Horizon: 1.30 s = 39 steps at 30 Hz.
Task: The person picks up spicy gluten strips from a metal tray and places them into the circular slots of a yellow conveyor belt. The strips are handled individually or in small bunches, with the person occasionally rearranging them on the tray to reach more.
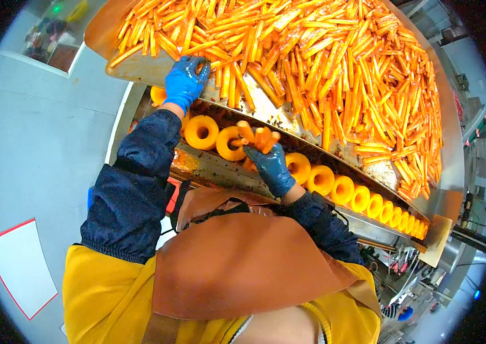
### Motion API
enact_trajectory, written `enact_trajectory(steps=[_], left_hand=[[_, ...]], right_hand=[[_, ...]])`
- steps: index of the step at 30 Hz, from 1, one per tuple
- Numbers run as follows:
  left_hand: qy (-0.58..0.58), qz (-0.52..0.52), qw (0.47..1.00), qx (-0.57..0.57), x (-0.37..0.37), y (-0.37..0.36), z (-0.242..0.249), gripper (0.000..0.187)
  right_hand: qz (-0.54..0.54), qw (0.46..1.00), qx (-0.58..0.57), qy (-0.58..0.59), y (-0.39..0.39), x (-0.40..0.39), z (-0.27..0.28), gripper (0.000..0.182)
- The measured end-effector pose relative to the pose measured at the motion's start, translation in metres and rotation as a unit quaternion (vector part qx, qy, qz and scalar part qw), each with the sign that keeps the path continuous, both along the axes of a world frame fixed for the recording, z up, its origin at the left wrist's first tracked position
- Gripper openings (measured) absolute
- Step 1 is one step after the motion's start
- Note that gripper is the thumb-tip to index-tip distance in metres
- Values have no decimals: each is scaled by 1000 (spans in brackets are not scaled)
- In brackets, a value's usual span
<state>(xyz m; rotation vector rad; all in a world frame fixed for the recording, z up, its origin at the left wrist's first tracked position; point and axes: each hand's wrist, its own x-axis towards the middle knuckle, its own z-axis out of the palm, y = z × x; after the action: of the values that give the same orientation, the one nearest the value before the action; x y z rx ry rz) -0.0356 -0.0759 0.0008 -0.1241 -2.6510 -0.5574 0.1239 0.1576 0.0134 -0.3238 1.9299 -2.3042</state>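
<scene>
Oily orange food sticks [334,69] lie in a thick heap on a metal tray [134,70]. My left hand [185,84], in a blue glove, is at the tray's near edge with its fingers curled over an orange stick by the heap. My right hand [273,169], also gloved in blue, is closed round a small bunch of orange sticks [261,139], whose ends point up and away from me. This bunch is just above the row of yellow funnels [201,132], and partly covers one of them. The palm side of my right hand is hidden.
The yellow funnels continue right in a long line [343,190] below the tray's edge. Dark crumbs lie along the metal ledge between tray and funnels. A red-edged white panel [22,269] is at the left. Machinery and a person's striped sleeve [391,310] show at the lower right.
</scene>
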Motion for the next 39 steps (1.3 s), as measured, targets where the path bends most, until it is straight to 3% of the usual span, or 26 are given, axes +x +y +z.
enact_trajectory(steps=[2, 3, 4, 6, 7, 8, 9, 10, 11, 14, 15, 16, 18, 19, 20, 21, 22, 23, 24, 26, 27, 28, 30, 34, 36, 39], left_hand=[[0, 0, 1000, 5, 0, 0, 0, 25], [-1, 2, 1000, 4, -1, -1, -2, 25], [10, -1, 1000, -1, -2, -3, -4, 25], [18, -5, 1000, -5, 0, -1, -7, 25], [8, 0, 1000, -3, 0, -1, -5, 24], [-1, 4, 1000, -2, -1, 0, -2, 23], [0, 4, 1000, -3, -1, -1, -2, 23], [7, 3, 1000, 2, 0, -1, -2, 23], [15, 1, 1000, 8, 1, 0, -3, 23], [5, -8, 1000, 24, 0, 0, -2, 23], [7, -8, 1000, 24, -1, 0, -2, 23], [6, 1, 1000, 12, 0, 1, -2, 23], [6, 11, 1000, 0, 0, 1, 0, 23], [-6, 8, 1000, 0, 1, 1, 3, 25], [-20, 5, 1000, -1, 2, 1, 4, 26], [-22, 6, 1000, 0, 2, 0, 1, 26], [-3, -4, 1000, -3, 0, -2, -3, 27], [18, -15, 1000, -6, -2, -3, -7, 27], [19, -16, 1000, -5, -1, -2, -5, 27], [-5, -14, 1000, 4, 0, -1, -1, 28], [-4, -15, 1000, 3, 0, -1, -1, 28], [-10, -10, 1000, 4, -1, -2, 0, 28], [-17, -7, 1000, 4, -1, -1, -2, 28], [1, 7, 1000, 1, 1, 0, 0, 25], [-8, 12, 1000, 0, 4, 1, 0, 28], [-20, 1, 1000, -1, -2, -2, -3, 28]], right_hand=[[-30, 927, 106, -358, 8, 1, -8, 17], [-63, 963, 61, -254, 10, 5, -6, 13], [-62, 963, 62, -256, 11, 3, -10, 13], [-83, 975, 200, -56, 15, -2, -22, 17], [-90, 955, 262, 106, 11, -6, 14, 22], [-91, 955, 262, 107, 12, -9, 27, 22], [-39, 880, 449, 148, 15, -11, 35, 29], [16, 766, 616, 182, 16, -11, 38, 35], [19, 735, 653, 183, 13, -9, 31, 43], [116, 721, 647, 219, -6, -12, 18, 43], [154, 759, 588, 232, -10, -12, 15, 41], [154, 760, 588, 232, -10, -10, 15, 41], [84, 891, 394, 209, -11, -5, 17, 41], [10, 898, 368, 243, -10, -6, 4, 35], [11, 898, 368, 242, -11, -8, -1, 35], [-13, 973, 208, 103, -14, -11, -2, 32], [-38, 998, 38, -43, -18, -12, 14, 29], [-18, 975, 52, -215, -8, -13, 37, 23], [-20, 975, 52, -214, -10, -14, 30, 23], [-48, 963, -191, -186, -25, -19, 6, 22], [-83, 994, -73, -2, -32, -18, 2, 18], [-84, 994, -74, -2, -32, -18, -5, 18], [6, 978, 32, -208, -32, -22, -10, 15], [-94, 965, 40, -242, -27, -9, 5, 13], [-90, 968, -20, -233, -24, -11, -5, 10], [-101, 988, 77, -87, -38, -16, 26, 18]])
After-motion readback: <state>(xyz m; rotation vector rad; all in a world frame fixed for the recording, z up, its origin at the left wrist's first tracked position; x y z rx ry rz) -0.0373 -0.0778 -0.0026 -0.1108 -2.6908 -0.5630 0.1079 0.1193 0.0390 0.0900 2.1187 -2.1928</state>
